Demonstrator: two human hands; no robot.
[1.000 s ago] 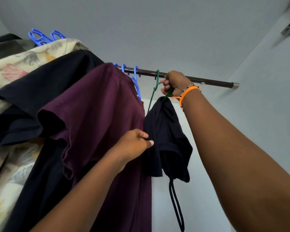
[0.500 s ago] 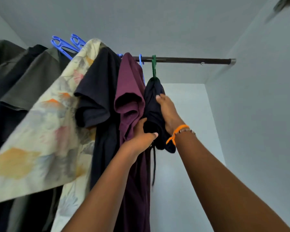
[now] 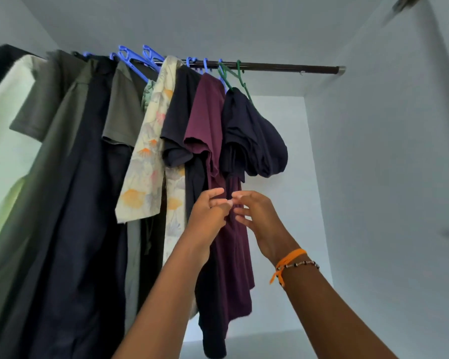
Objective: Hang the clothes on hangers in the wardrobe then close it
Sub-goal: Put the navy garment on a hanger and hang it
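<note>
Hangers — two green (image 3: pixel 235 76) (several blue (image 3: pixel 138 59))

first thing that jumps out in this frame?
The row of clothes packed along the dark rail, ending at the right with a bunched dark navy garment on a green hanger beside a maroon shirt. Below them, the left hand and right hand meet in front of the maroon shirt, fingers loosely curled.

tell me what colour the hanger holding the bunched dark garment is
Green hanger, head view.
</note>
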